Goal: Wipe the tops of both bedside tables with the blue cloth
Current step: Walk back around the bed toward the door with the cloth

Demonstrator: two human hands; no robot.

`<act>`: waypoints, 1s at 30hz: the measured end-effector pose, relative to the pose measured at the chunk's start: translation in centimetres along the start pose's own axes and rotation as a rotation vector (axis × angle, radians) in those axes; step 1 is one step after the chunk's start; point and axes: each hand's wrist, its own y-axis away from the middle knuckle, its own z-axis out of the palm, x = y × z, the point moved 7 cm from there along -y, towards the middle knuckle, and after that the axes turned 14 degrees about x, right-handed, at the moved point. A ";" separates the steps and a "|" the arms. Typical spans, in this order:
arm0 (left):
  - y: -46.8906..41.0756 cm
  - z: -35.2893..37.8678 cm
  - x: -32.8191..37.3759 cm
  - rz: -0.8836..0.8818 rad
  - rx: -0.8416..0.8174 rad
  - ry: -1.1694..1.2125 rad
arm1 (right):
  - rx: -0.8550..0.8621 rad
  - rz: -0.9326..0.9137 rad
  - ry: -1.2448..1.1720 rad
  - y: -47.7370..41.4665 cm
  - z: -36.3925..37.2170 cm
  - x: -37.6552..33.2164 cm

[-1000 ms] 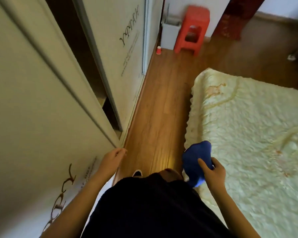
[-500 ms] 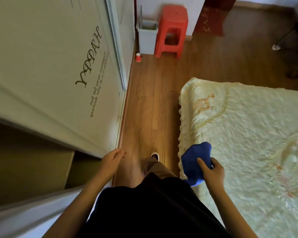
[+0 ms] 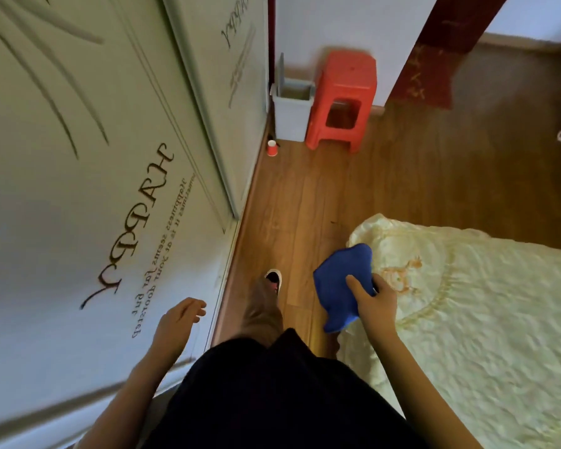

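Observation:
My right hand (image 3: 371,303) grips the crumpled blue cloth (image 3: 342,281) at waist height, over the gap between the wooden floor and the corner of the bed. On the other side my left hand (image 3: 178,322) hangs beside the wardrobe door with its fingers loosely curled and nothing in them. No bedside table is in view. One of my feet (image 3: 272,280) is stepping forward on the floor.
A pale sliding wardrobe (image 3: 78,189) with lettering lines the left side. The bed with a cream quilt (image 3: 467,312) fills the right. Ahead stand a grey bin (image 3: 290,108), a red plastic stool (image 3: 342,98) and a small red cup (image 3: 272,148). A wooden aisle (image 3: 305,205) runs between wardrobe and bed.
I have walked forward along the aisle: the open wardrobe gap has slid out of view behind me, and the bed's corner, stool and bin are closer. My right hand keeps holding the cloth.

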 end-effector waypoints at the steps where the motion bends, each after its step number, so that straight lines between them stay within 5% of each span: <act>1: -2.1 0.8 1.5 -0.002 -0.001 0.005 | 0.001 0.009 0.005 -2.0 0.9 -0.7; 18: -30.7 18.8 40.7 0.441 -0.356 -0.155 | 0.406 0.193 0.055 -31.7 -0.6 -9.8; 30: -43.1 32.4 56.3 0.275 -0.323 -0.153 | 0.413 0.268 -0.006 -58.1 1.5 -16.2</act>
